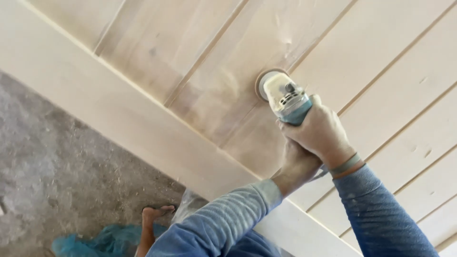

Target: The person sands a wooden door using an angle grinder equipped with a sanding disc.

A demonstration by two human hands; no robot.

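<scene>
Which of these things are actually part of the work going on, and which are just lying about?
In use:
- handheld sander, its disc against the wood
- grooved wooden panel with its frame board
- right hand and left hand, both gripping the sander

Lying about:
- blue plastic sheet on the floor
- sawdust-strewn concrete floor

The sander [284, 97] is set on the panelled board [381, 71]; the floor [57, 171] lies left, below the board's frame rail [133, 119].
</scene>
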